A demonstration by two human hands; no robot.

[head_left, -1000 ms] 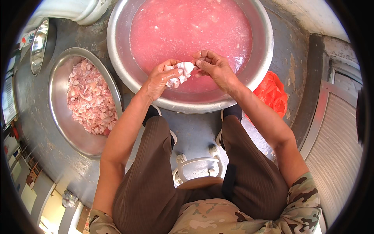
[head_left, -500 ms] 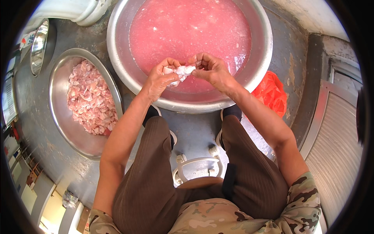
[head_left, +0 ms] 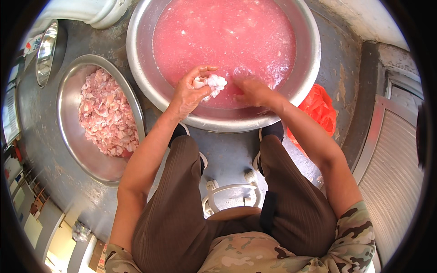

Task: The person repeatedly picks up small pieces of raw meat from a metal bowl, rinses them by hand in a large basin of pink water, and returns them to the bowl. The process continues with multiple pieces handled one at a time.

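Note:
My left hand (head_left: 186,95) is closed around a white, lumpy, folded piece (head_left: 212,85), which looks like raw meat or skin. It holds this piece just above the near side of a large metal basin (head_left: 136,52). Cloudy pink water (head_left: 218,36) with pale bits fills the basin. To the right of the white piece, my right hand (head_left: 256,94) dips into the water. Its fingertips are under the surface, with ripples around them, so whether they grip anything is hidden.
On the floor at left, a tilted metal bowl (head_left: 73,141) holds a heap of pale pink raw meat pieces (head_left: 107,113). Another metal bowl (head_left: 47,54) stands behind it. A red plastic bag (head_left: 318,111) lies against the basin's right side. A ribbed panel (head_left: 391,182) borders the right.
My right hand has let go of the white piece and gone down into the water, stirring up ripples. My left hand keeps the piece in nearly the same place.

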